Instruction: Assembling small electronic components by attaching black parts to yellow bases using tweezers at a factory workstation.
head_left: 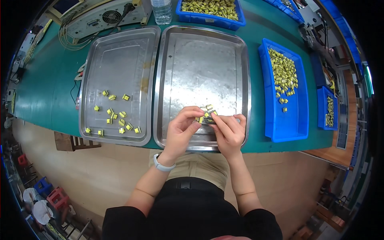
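A few small yellow-and-silver blocks, like taped transformer cores point(206, 115), are held together between my hands, over the near part of the right-hand metal tray point(202, 60). My left hand point(180, 129) pinches the cluster from its left side, thumb and fingertips closed. From the other side my right hand point(230, 132) grips it with thumb and forefinger, the other fingers curled. My fingertips cover parts of the blocks, and a dark piece shows beneath them, too small to make out. Several loose blocks of the same kind point(115, 116) lie scattered in the left-hand metal tray point(116, 52).
To the right, a long blue bin point(290, 124) holds a heap of such blocks. Another full blue bin point(212, 21) stands at the back beside a clear bottle point(161, 12). A smaller blue bin point(327, 108) sits far right. An instrument with cables point(108, 20) occupies the back left.
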A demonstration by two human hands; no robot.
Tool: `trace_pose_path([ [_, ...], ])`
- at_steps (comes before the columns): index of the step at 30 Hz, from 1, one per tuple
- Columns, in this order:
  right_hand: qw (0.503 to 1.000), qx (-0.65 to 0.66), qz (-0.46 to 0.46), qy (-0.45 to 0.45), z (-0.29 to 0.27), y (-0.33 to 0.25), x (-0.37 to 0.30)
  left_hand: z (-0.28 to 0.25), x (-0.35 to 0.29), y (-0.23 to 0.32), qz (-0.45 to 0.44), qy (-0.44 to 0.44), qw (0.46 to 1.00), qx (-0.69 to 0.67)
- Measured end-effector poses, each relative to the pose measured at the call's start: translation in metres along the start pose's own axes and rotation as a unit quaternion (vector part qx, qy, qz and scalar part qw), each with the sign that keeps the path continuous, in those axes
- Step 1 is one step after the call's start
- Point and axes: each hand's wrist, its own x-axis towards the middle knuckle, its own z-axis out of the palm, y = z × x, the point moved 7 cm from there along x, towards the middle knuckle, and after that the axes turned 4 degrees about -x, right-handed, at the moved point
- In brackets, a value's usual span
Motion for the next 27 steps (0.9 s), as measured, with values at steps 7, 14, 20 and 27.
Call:
trace_pose_path([
  [7, 1.0, 0.015, -0.006, 0.011, -0.001, 0.0, 0.002, -0.002, -0.001, -0.004, -0.019, 0.056, 0.998, -0.024],
  [14, 0.999, 0.044, 0.007, 0.018, -0.004, 0.004, 0.002, -0.003, -0.001, -0.009, -0.061, 0.046, 0.994, -0.073],
  [20, 0.999, 0.047, -0.003, 0.006, -0.002, 0.003, 0.001, -0.003, 0.0, -0.01, -0.074, 0.036, 0.996, -0.042],
  [27, 0.999, 0.031, -0.018, 0.003, -0.002, 0.001, 0.002, 0.0, 0.001, -0.006, -0.044, 0.02, 0.997, 0.067],
])
